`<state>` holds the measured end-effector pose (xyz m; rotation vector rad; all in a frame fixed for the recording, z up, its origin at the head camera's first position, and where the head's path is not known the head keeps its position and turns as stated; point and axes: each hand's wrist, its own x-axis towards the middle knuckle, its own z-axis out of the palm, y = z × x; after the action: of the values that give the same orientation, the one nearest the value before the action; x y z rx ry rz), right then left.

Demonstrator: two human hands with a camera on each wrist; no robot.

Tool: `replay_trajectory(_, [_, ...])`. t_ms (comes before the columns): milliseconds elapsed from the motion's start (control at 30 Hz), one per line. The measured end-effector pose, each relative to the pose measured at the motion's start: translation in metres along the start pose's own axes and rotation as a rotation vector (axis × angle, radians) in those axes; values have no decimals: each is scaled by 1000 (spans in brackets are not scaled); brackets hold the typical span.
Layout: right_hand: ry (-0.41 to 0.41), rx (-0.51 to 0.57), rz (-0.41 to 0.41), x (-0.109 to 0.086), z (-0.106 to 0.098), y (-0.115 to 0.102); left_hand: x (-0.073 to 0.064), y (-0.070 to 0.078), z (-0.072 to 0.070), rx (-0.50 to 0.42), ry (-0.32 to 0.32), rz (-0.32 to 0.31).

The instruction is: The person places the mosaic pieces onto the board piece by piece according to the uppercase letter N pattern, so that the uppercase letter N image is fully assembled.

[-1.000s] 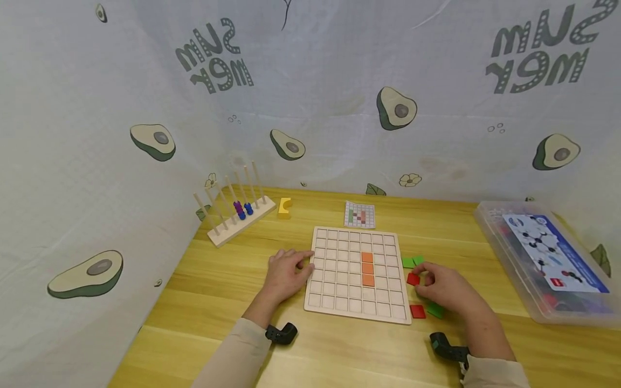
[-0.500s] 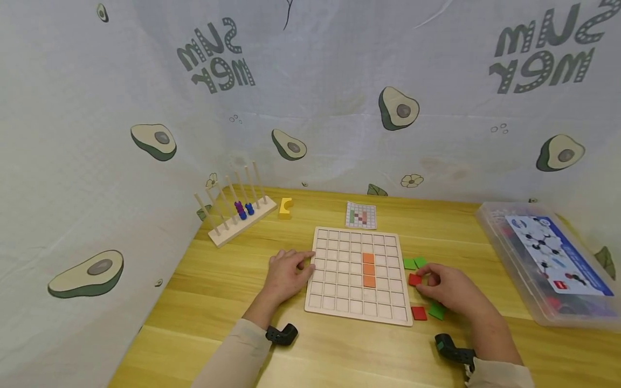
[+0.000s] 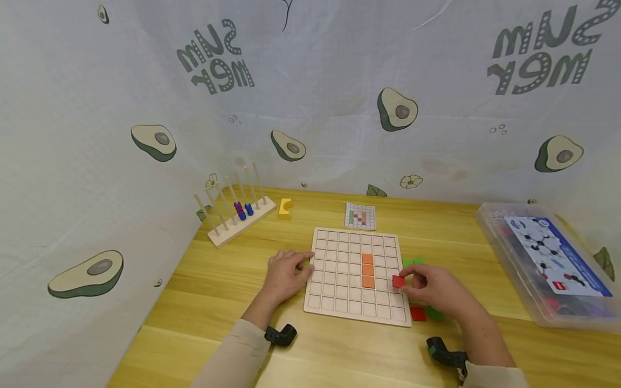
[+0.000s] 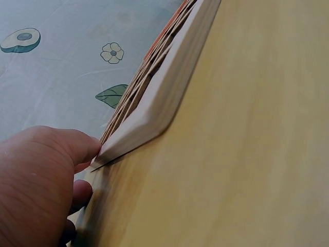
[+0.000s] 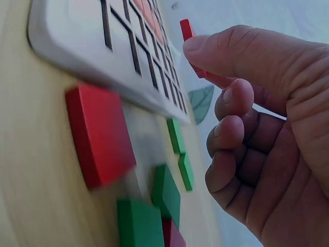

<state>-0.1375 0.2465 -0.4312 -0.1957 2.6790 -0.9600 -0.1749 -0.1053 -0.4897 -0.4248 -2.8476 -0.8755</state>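
Note:
My right hand [image 3: 434,288] pinches a red square tile [image 3: 398,282] between thumb and fingers, over the right edge of the wooden grid board [image 3: 335,280]. In the right wrist view this tile [image 5: 186,31] is raised on edge, the other fingers curled below. Three orange tiles [image 3: 368,270] fill a column on the board. My left hand [image 3: 283,277] rests at the board's left side, its thumb [image 4: 85,146] touching the edge. Another red tile [image 5: 105,136] lies by the board's near right corner, beside green tiles [image 5: 141,221]. More green tiles [image 3: 413,262] lie farther back, partly behind my right hand.
A small printed pattern card [image 3: 360,216] lies behind the board. At the back left stand a wooden peg counter [image 3: 242,223] with several beads and a yellow block [image 3: 284,210]. On the right sits a clear plastic case [image 3: 504,258]. A patterned cloth [image 3: 335,70] encloses the table.
My right hand has carried the red tile left from the table beside the board to above the board's right edge. My left hand has stayed in place.

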Motion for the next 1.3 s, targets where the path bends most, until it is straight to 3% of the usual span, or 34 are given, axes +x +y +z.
replay_trajectory(333, [-76, 33, -8, 1, 16, -19, 0, 0, 0, -2, -4, -4])
replay_trajectory(833, [-75, -60, -170, 8, 37, -30, -1, 1, -1, -9, 4, 4])
replay_trajectory(1300, [-63, -89, -135, 9, 42, -34, 0, 0, 0, 0, -6, -11])
